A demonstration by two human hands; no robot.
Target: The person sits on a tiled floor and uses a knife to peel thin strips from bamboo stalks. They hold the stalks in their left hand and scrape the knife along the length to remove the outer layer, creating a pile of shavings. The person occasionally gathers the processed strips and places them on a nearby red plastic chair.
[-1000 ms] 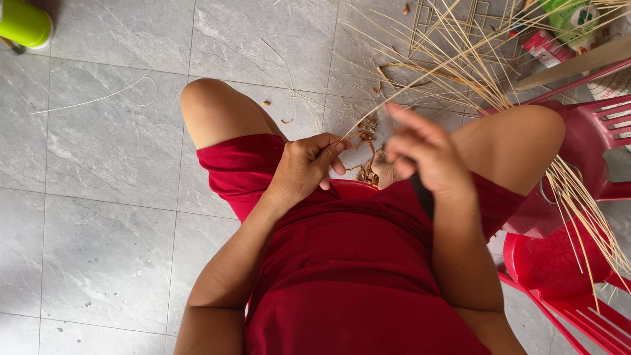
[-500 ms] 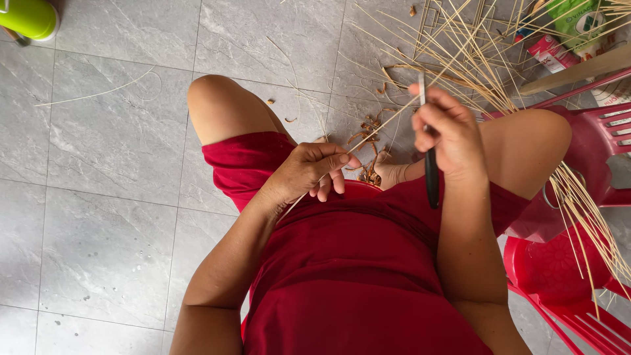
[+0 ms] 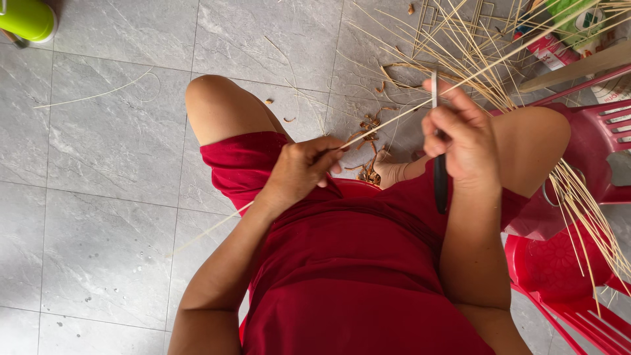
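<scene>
Hands: left [image 3: 299, 169] pinches stick [image 3: 394, 118]; right [image 3: 463, 141] grips knife [image 3: 439, 177]; open floor [image 3: 98, 197] left.

A home craft corner on a tiled floor

Grey floor tiles [image 3: 98, 164], red plastic chairs [image 3: 578, 276], heaps of thin pale sticks [image 3: 460, 46] and brown shavings [image 3: 369, 167] suggest informal handwork at home.

Red shorts [image 3: 263, 164], pale straw sticks [image 3: 460, 52], grey marbled floor [image 3: 118, 131], perhaps black knife handle [image 3: 440, 184].
</scene>
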